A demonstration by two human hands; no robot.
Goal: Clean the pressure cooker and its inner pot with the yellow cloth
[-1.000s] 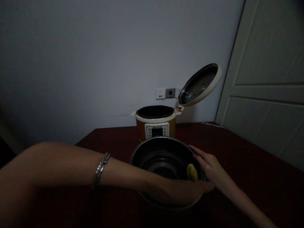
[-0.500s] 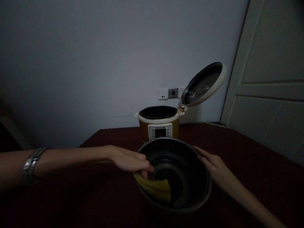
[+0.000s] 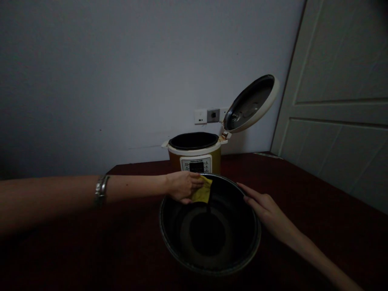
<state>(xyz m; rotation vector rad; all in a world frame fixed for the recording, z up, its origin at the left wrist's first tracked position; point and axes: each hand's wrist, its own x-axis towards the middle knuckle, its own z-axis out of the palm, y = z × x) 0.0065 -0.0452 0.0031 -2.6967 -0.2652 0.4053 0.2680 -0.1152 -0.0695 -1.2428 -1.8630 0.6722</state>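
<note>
A dark round inner pot (image 3: pixel 209 258) is tilted toward me above the dark red table, its inside in full view. My left hand (image 3: pixel 183 186), with a silver bracelet on the wrist, presses a yellow cloth (image 3: pixel 202 190) against the pot's far inner wall, close to the rim. The fingers lie over the cloth and hold it. On the right side, my right hand (image 3: pixel 265 206) grips the pot's rim, with the thumb and fingers around the edge. Behind the pot stands an electric pressure cooker (image 3: pixel 215 159), its lid (image 3: pixel 253 105) swung up to the right.
The dark red table (image 3: pixel 303 194) reaches back to a pale wall (image 3: pixel 91 81). Wall sockets (image 3: pixel 200 117) sit behind the cooker. At the right is a panelled door (image 3: pixel 339 93). A thin strip (image 3: pixel 268 155) lies at the table's back edge.
My left hand has carried the cloth from the pot's near left wall up to its far wall. The right hand keeps its hold on the rim. The view has shifted slightly.
</note>
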